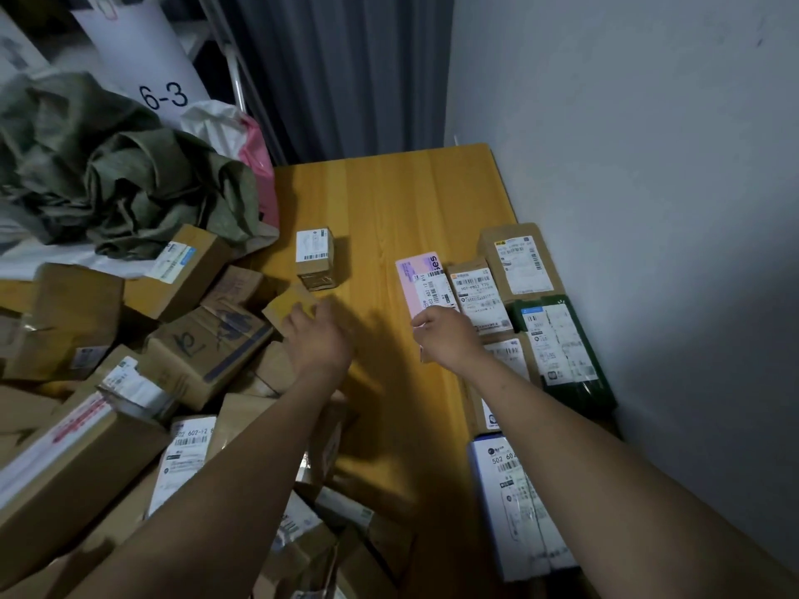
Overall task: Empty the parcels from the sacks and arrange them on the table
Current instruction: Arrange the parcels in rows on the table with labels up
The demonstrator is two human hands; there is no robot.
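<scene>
My left hand (318, 335) grips a small plain cardboard box (289, 306) at the edge of a heap of cardboard parcels (129, 382) covering the left of the wooden table (389, 201). My right hand (445, 335) rests on the near end of a pink parcel (421, 276) lying flat beside a row of labelled parcels (519, 270) along the wall. A small labelled box (314, 256) stands alone mid-table. A crumpled green sack (108, 166) lies at the back left.
A dark green parcel (562, 348) and a white and blue box (519, 503) sit in the row by the grey wall (648, 166). A white and pink bag (242, 136) and a sign reading 6-3 (164, 97) stand behind the sack. Bare wood shows mid-table.
</scene>
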